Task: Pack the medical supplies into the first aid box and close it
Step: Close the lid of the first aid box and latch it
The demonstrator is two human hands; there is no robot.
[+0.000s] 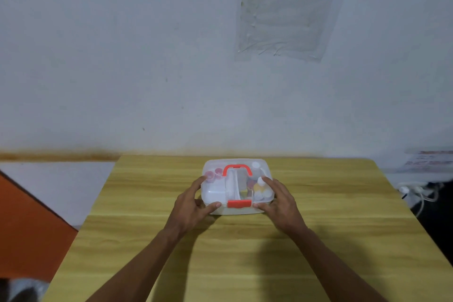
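Note:
A clear plastic first aid box [236, 186] with a red handle [237, 169] and a red front latch [239, 203] sits on the wooden table, its lid down. Through the lid I see small bottles, pink caps and white items inside. My left hand [193, 203] grips the box's near-left corner, thumb at the front edge, fingers on the lid. On the near-right corner rests my right hand [279, 200], index finger on the lid, thumb by the latch.
The yellow wooden table [245, 252] runs against a pale wall. Cables and a power strip [416, 191] lie past its right edge. An orange surface [29, 228] is low at the left.

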